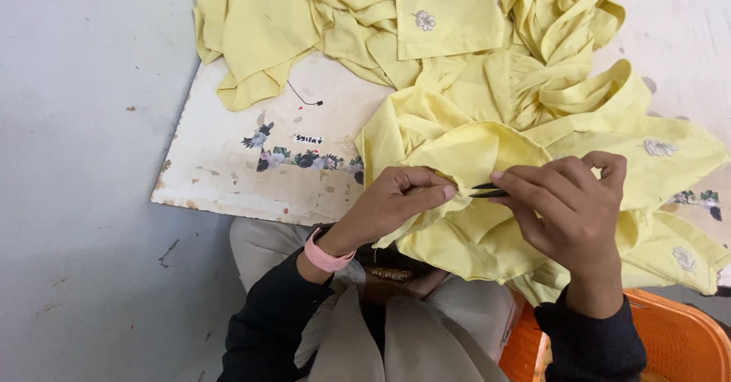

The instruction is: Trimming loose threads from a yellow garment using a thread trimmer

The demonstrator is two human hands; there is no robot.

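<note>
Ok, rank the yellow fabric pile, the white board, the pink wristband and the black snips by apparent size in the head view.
1. yellow fabric pile
2. white board, partly covered by fabric, so its full extent is hidden
3. pink wristband
4. black snips, mostly hidden in the right hand; its rank against the wristband is unsure

Pale yellow woven fabric garment point(487, 146), with small embroidered white flowers, lies crumpled in heaped folds across the far and right edges of the board, one gathered fold raised off its near edge. Small dark slender tool point(487, 192), apparently thread snips, lies level against that fold.
</note>
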